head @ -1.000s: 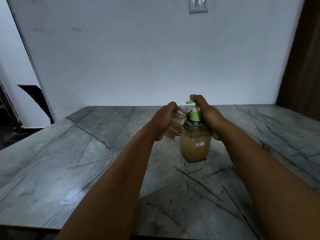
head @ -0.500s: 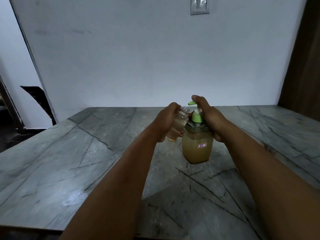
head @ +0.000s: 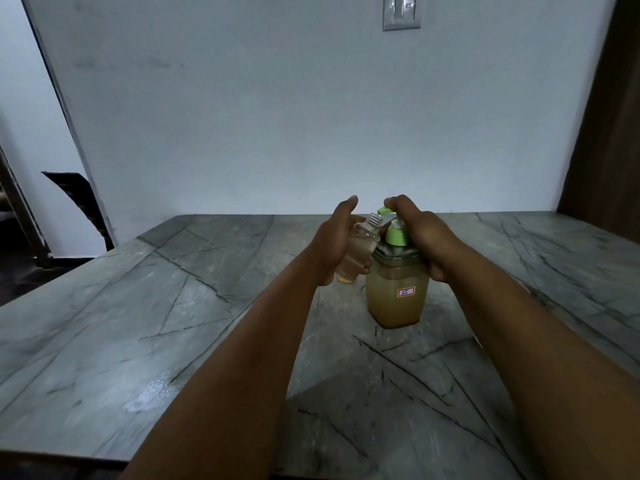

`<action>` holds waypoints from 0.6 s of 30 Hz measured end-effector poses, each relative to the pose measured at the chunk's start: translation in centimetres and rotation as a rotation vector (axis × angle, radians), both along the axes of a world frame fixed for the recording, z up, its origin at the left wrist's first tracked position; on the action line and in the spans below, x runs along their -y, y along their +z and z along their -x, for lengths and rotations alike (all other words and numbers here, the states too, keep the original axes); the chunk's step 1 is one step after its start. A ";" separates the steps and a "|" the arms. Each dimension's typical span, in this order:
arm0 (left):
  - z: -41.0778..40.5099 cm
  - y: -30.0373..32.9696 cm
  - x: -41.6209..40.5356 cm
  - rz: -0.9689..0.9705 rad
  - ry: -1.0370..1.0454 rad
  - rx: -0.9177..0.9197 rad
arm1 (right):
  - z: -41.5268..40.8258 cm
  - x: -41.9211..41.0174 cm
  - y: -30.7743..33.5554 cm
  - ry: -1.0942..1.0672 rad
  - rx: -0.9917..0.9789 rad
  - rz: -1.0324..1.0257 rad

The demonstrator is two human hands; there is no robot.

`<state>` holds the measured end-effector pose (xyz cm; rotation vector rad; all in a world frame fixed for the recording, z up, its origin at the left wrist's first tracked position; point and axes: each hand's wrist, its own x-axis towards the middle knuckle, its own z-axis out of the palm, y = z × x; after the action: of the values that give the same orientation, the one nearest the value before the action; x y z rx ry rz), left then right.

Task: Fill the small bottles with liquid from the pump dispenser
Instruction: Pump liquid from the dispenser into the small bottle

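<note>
Wall: plain, pale and matte [head: 277, 98], with a rectangular switch plate [head: 401, 12] high up; a dark wooden panel [head: 609, 116] runs down the right edge.
Table: a grey stone slab [head: 138, 306] with dark veins crossing it, smooth, with a dull wet-looking sheen near the front left.
Dispenser: a squarish clear jar [head: 396, 299] with rounded corners, standing upright on the table right of centre. Cloudy tan liquid fills most of it. A small white label with a red border and handwritten digits sits on its front face. A dark collar tops the jar, and a light green pump [head: 394, 233] rises from that, its spout pointing left.
Bottle: small, clear, cylindrical plastic [head: 358, 251] with a ribbed screw neck and no cap, tilted so the open mouth lies just under the spout tip. Pale tan liquid shows inside.
Left hand: [head: 337, 244] wraps around the bottle, fingers curled about its body, thumb raised and pointing up.
Right hand: [head: 419, 233] lies over the pump, forefinger on the pump head, the other fingers curled down the jar's right shoulder.
</note>
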<state>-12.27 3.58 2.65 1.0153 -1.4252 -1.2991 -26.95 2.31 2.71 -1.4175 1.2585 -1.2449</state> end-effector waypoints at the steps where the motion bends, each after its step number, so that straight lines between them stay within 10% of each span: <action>1: 0.0 0.0 0.0 -0.003 0.001 -0.002 | 0.0 0.0 0.0 0.002 -0.006 0.000; 18: 0.1 -0.1 0.3 0.008 0.011 0.010 | 0.3 -0.1 0.2 0.027 0.016 -0.027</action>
<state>-12.33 3.24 2.50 1.0238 -1.4293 -1.2811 -27.24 2.39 2.86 -1.3978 1.2369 -1.2147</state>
